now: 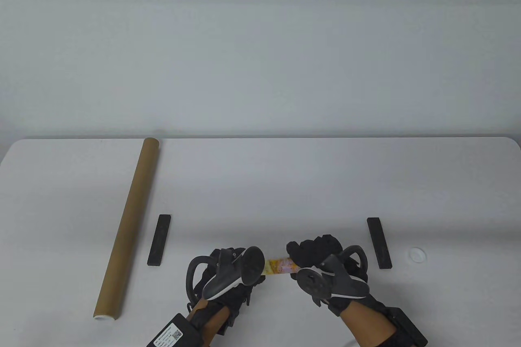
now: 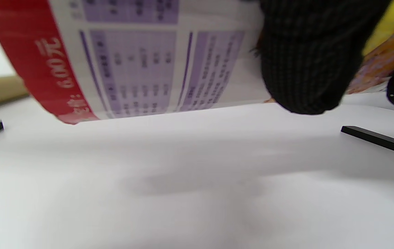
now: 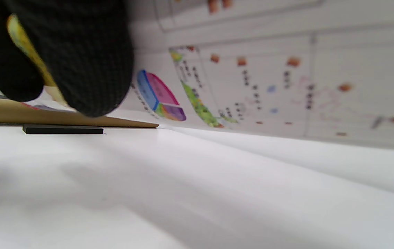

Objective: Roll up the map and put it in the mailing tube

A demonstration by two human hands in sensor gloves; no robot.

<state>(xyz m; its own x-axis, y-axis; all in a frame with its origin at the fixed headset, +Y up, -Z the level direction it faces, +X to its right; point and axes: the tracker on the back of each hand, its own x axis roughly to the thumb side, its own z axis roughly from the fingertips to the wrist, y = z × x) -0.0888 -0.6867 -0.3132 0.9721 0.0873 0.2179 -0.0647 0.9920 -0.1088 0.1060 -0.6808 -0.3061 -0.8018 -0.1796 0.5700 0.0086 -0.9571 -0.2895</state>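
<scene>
Map point(image 1: 279, 266), rolled, held just above the counter point(image 1: 260, 184) at its near edge, long axis left-right. Left hand point(image 1: 228, 278) grips its left end, right hand point(image 1: 325, 265) its right; both grips closed round the roll, only a short stretch showing between them. Tube point(image 1: 128, 227) lies well left, long axis near-to-far, far end tilted right. Black bar point(image 1: 159, 240) just beside the tube; second bar point(image 1: 379, 243) right of right hand. Small clear disc point(image 1: 417, 254) farther right.

We seem to be in a bare recording studio or lab: a plain white table point(image 1: 260, 184) against a blank grey-white wall point(image 1: 260, 38), with tracker-fitted sensor gloves.
</scene>
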